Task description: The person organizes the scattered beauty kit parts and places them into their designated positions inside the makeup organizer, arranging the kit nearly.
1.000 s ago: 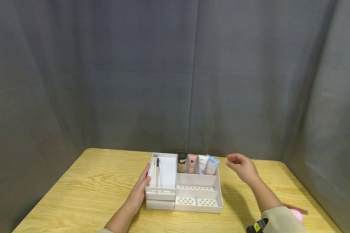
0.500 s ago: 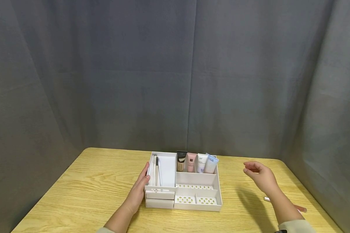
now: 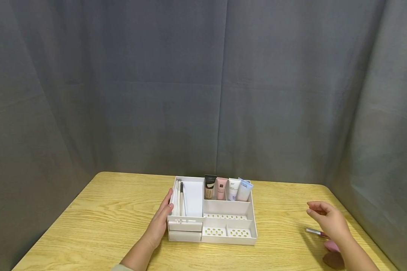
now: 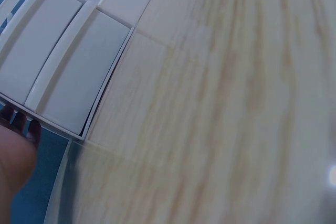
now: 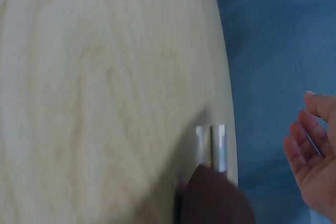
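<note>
The white cosmetic organizer (image 3: 211, 212) sits at the lower centre of the head view, on a light wooden table (image 3: 98, 222). The left hand (image 3: 160, 222) rests flat against its left wall, fingers straight and laid along the side, apparently to steady the box so it does not slide. In the left wrist view the two small drawer fronts (image 4: 58, 72) fill the upper left corner, both closed.

In the organizer's back row stand four tubes (image 3: 228, 189), black, pink, white and pale blue, kept upright by the narrow compartment. A makeup brush (image 3: 182, 198) lies lengthwise in the long left compartment, which suits its length. The front trays with perforated bottoms hold nothing visible.

The right hand (image 3: 330, 222) hovers at the lower right of the frame, well apart from the organizer, fingers loosely curved and holding nothing. Just beneath it lie a slim lip pencil with a silver cap (image 3: 314, 232) and a pink sponge (image 3: 332, 246), partly hidden by the wrist; the hand looks close to them but does not touch either.

A grey fabric backdrop (image 3: 203, 86) hangs behind and around the table.
</note>
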`<state>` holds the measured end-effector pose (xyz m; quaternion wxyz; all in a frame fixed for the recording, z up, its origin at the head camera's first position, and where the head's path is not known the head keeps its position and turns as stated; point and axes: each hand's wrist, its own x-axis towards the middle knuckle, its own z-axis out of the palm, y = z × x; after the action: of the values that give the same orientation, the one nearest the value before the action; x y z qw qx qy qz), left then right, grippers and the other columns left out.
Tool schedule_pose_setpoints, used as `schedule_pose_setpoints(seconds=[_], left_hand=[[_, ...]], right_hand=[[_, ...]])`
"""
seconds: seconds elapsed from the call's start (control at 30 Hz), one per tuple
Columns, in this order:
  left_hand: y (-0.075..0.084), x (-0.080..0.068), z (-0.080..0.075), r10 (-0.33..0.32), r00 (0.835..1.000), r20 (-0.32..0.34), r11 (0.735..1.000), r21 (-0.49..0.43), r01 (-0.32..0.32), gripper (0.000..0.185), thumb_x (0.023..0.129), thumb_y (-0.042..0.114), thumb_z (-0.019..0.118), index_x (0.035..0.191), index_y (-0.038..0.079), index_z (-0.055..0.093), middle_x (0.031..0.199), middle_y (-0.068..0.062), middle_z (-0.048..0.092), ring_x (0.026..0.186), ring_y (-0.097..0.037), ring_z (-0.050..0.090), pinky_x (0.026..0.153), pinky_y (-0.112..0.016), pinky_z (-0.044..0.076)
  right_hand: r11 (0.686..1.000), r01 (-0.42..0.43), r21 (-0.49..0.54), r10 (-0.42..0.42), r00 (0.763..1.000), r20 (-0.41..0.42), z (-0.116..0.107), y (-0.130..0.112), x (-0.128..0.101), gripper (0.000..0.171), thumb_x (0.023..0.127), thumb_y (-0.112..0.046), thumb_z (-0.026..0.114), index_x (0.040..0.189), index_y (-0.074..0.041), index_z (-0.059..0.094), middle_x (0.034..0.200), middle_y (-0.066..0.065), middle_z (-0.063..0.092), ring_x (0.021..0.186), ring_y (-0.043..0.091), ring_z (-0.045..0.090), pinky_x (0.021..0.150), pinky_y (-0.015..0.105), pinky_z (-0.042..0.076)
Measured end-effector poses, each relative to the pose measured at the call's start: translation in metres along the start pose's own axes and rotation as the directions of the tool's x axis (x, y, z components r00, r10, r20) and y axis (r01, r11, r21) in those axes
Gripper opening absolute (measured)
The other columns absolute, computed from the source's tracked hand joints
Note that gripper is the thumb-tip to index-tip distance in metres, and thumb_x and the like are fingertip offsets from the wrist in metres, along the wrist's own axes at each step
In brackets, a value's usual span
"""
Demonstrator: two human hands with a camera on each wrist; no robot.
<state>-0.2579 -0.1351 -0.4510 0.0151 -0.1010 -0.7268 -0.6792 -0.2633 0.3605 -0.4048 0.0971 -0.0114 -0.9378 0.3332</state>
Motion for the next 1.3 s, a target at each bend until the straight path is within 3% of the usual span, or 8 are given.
schedule_pose_setpoints(seconds=[0.27,0.43,0.53,0.67,0.77,0.87,1.1,1.3], left_hand=[[0.000,0.000,0.000,0.003,1.000,0.009,1.000,-0.009,-0.003,0.059,0.104,0.032,0.029,0.159,0.021,0.010,0.167,-0.007,0.001,0.153,-0.037,-0.006,0.118,-0.066,-0.006],[0.000,0.000,0.000,0.004,1.000,0.013,1.000,-0.017,-0.004,0.060,0.104,0.032,0.029,0.159,0.020,0.010,0.167,-0.008,0.000,0.153,-0.037,-0.007,0.118,-0.066,-0.007],[0.000,0.000,0.000,0.003,1.000,0.011,1.000,-0.018,-0.003,0.060,0.104,0.032,0.030,0.159,0.020,0.010,0.167,-0.008,0.001,0.153,-0.038,-0.006,0.118,-0.066,-0.006],[0.000,0.000,0.000,0.002,1.000,0.010,1.000,-0.018,-0.001,0.060,0.104,0.032,0.030,0.159,0.021,0.010,0.167,-0.008,0.001,0.153,-0.038,-0.006,0.118,-0.066,-0.006],[0.001,0.000,0.000,0.000,1.000,0.013,1.000,-0.018,0.000,0.060,0.104,0.033,0.030,0.159,0.021,0.010,0.167,-0.008,0.000,0.152,-0.038,-0.007,0.118,-0.067,-0.006],[0.000,0.000,0.000,0.003,1.000,0.016,1.000,-0.020,-0.002,0.060,0.104,0.033,0.029,0.159,0.020,0.009,0.167,-0.009,0.000,0.152,-0.039,-0.007,0.117,-0.067,-0.006],[-0.001,0.001,-0.001,0.011,1.000,0.018,0.999,-0.031,-0.010,0.060,0.104,0.032,0.030,0.159,0.019,0.009,0.167,-0.009,0.000,0.152,-0.038,-0.007,0.118,-0.065,-0.006],[-0.002,0.001,-0.001,0.011,1.000,0.020,0.999,-0.037,-0.011,0.060,0.104,0.032,0.030,0.159,0.021,0.010,0.167,-0.008,0.000,0.153,-0.037,-0.007,0.119,-0.065,-0.007]], right_hand=[[0.998,-0.054,-0.038,0.057,0.995,0.076,0.000,0.017,-0.005,0.050,0.095,-0.035,0.062,0.128,0.002,0.059,0.121,0.022,0.065,0.097,0.017,0.063,0.073,0.026,0.052],[0.994,-0.057,-0.088,0.070,0.987,0.144,0.004,0.025,-0.004,0.051,0.094,-0.035,0.063,0.129,0.002,0.058,0.126,0.026,0.061,0.111,0.041,0.059,0.077,0.033,0.052],[0.993,-0.052,-0.109,0.070,0.983,0.168,0.005,0.028,-0.005,0.051,0.093,-0.034,0.065,0.127,0.003,0.059,0.129,0.032,0.056,0.114,0.047,0.055,0.070,0.034,0.054],[0.986,-0.044,-0.159,0.073,0.980,0.185,0.008,0.034,-0.006,0.052,0.091,-0.038,0.067,0.124,0.002,0.061,0.127,0.035,0.055,0.112,0.048,0.055,0.068,0.036,0.056],[0.975,-0.009,-0.223,0.049,0.983,0.176,0.009,0.038,-0.006,0.047,0.089,-0.037,0.069,0.118,0.001,0.065,0.119,0.031,0.061,0.110,0.047,0.057,0.079,0.047,0.054],[0.968,0.022,-0.252,0.021,0.986,0.167,0.010,0.043,-0.005,0.038,0.088,-0.029,0.070,0.113,0.000,0.067,0.110,0.025,0.067,0.103,0.043,0.062,0.083,0.054,0.051],[0.960,0.013,-0.278,0.040,0.982,0.185,0.012,0.047,-0.003,0.028,0.086,-0.017,0.070,0.110,-0.002,0.069,0.098,0.011,0.071,0.090,0.025,0.065,0.077,0.048,0.051],[0.954,-0.004,-0.301,0.073,0.973,0.220,0.013,0.047,-0.002,0.028,0.089,-0.019,0.068,0.112,-0.003,0.069,0.101,0.011,0.071,0.096,0.032,0.066,0.076,0.049,0.051]])
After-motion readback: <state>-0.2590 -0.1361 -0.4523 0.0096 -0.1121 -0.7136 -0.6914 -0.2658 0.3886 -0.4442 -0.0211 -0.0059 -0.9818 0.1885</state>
